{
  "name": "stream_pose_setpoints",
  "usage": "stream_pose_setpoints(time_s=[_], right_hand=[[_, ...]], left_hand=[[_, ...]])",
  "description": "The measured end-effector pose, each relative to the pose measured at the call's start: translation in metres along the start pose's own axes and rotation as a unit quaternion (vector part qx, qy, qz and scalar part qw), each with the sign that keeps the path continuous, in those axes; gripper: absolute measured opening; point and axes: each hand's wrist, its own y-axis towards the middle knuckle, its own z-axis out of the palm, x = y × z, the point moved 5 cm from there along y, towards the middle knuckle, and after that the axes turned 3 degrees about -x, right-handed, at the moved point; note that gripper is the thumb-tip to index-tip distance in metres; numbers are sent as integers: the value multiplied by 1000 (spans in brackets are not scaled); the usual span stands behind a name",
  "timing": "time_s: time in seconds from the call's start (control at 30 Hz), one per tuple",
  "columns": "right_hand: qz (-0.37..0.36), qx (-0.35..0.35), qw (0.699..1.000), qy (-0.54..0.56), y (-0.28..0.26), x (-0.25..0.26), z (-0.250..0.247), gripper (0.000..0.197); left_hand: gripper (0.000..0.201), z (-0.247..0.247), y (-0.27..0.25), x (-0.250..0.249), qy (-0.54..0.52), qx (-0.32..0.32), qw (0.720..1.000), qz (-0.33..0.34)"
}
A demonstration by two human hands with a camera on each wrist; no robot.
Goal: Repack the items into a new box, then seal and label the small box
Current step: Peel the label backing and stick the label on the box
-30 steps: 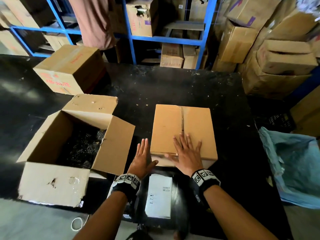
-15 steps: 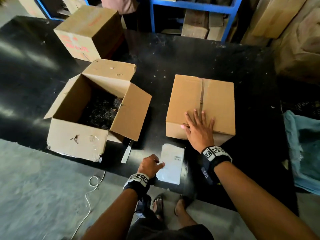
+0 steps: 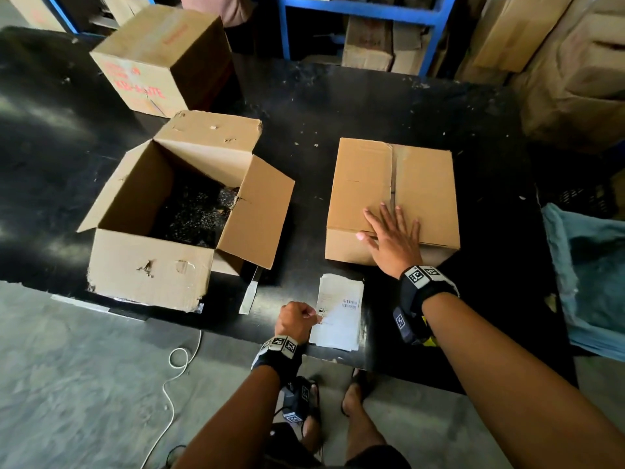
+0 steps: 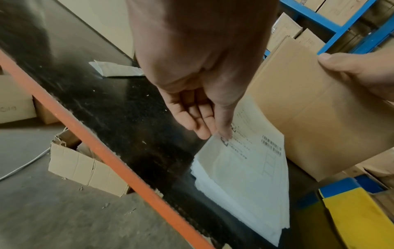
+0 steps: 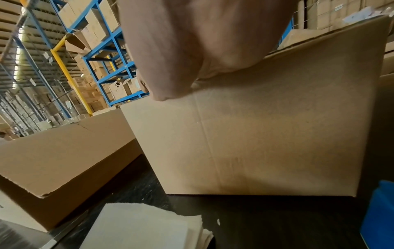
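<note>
A small closed cardboard box (image 3: 392, 184) sits on the black table, its flaps meeting in a centre seam. My right hand (image 3: 392, 236) lies flat with straight fingers on its near top edge; the same small box (image 5: 266, 134) fills the right wrist view. A stack of white label sheets (image 3: 340, 313) with barcodes lies at the table's near edge. My left hand (image 3: 297, 319) pinches the left edge of the top label sheet (image 4: 245, 151) with thumb and forefinger, lifting it slightly. A large open box (image 3: 169, 211) stands to the left, flaps up.
A closed box with red writing (image 3: 159, 59) stands at the back left. A strip of white backing paper (image 3: 248, 294) lies beside the open box. Blue racks (image 3: 358, 8) of cartons stand behind. A blue sack (image 3: 588, 275) hangs at the right edge. A white cord (image 3: 176, 363) lies on the floor.
My left hand left the small box, dropped to the label stack and took hold of the top sheet's edge. My right hand stayed flat on the box.
</note>
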Motion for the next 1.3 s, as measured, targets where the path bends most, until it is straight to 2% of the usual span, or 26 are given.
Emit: stream_pose_setpoints(time_s=[0.1, 0.2, 0.23, 0.3, 0.47, 0.57, 0.6, 0.63, 0.73, 0.77, 0.87, 0.93, 1.03, 1.17, 1.3], right_hand=[[2, 7, 1000, 4, 0, 0, 0, 62], [7, 20, 1000, 15, -3, 1, -2, 63], [10, 24, 999, 21, -5, 2, -4, 63], [19, 26, 998, 47, -4, 3, -10, 62], [71, 21, 984, 165, 0, 6, -32, 58], [94, 0, 956, 280, 7, 11, -52, 81], [88, 2, 943, 321, 9, 15, -62, 80], [80, 8, 927, 365, 10, 19, -71, 73], [57, 24, 871, 488, 19, 33, -94, 25], [55, 12, 858, 510, 25, 31, -101, 17], [68, -23, 822, 565, 43, 25, -118, 22], [75, -36, 813, 576, 55, 19, -125, 25], [74, -58, 802, 590, 66, 17, -137, 28], [73, -96, 789, 603, 83, 17, -155, 27], [64, -114, 760, 637, 93, 26, -169, 30]], left_hand=[[11, -4, 0, 3, -33, 13, 999, 22], [24, -15, -7, -6, -70, 33, 994, 77], [18, -21, -10, -11, -84, 39, 992, 91], [8, -39, -11, -26, -115, 33, 986, 117], [19, -96, -4, -91, -221, 5, 962, 161], [16, -128, 8, -142, -245, -12, 950, 194], [14, -136, 15, -160, -258, -20, 946, 196], [11, -140, 20, -173, -270, -26, 943, 193], [6, -149, 35, -214, -306, -32, 931, 197], [5, -151, 39, -230, -305, -33, 930, 202], [4, -157, 48, -266, -312, -26, 924, 221], [7, -163, 53, -284, -313, -17, 921, 230], [13, -170, 57, -300, -324, 32, 917, 231], [18, -182, 66, -305, -303, 60, 923, 228], [17, -193, 73, -308, -307, 103, 915, 241]])
